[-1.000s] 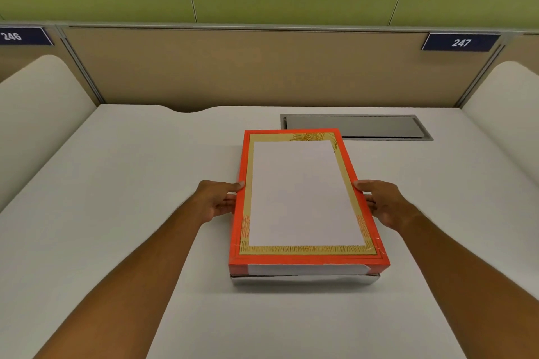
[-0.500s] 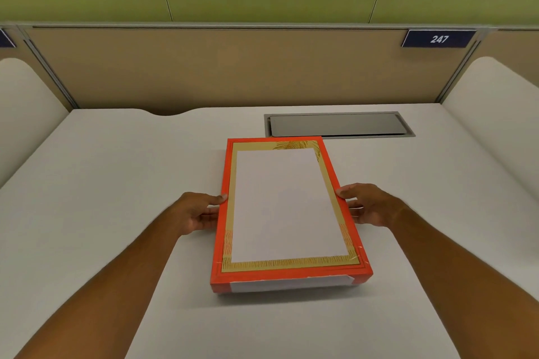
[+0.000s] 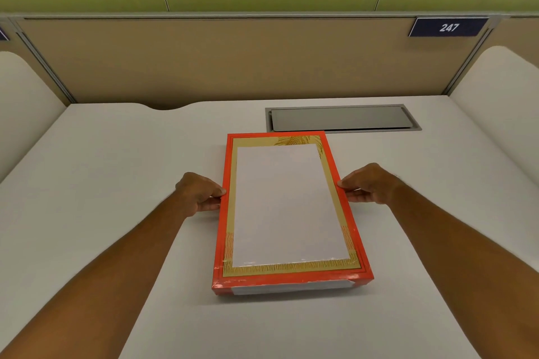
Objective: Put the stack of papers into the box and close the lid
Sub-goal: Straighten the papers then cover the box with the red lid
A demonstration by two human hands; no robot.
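Note:
A flat red box lid (image 3: 287, 204) with a gold border and a white middle panel lies over the box on the white desk (image 3: 116, 183), in front of me. The lid sits fully down; no box base shows under its front edge. My left hand (image 3: 199, 192) grips the lid's left edge with thumb on top and fingers at the side. My right hand (image 3: 369, 183) holds the right edge the same way. The stack of papers is hidden from view.
A grey metal cable hatch (image 3: 342, 118) is set in the desk just behind the box. A tan partition (image 3: 233, 61) with a "247" sign (image 3: 448, 27) stands at the back. White side panels (image 3: 501, 90) rise on both sides.
The lid has sunk over the silver base that showed under its front edge a second ago. Both hands stay on its side edges. My head has turned a little to the left.

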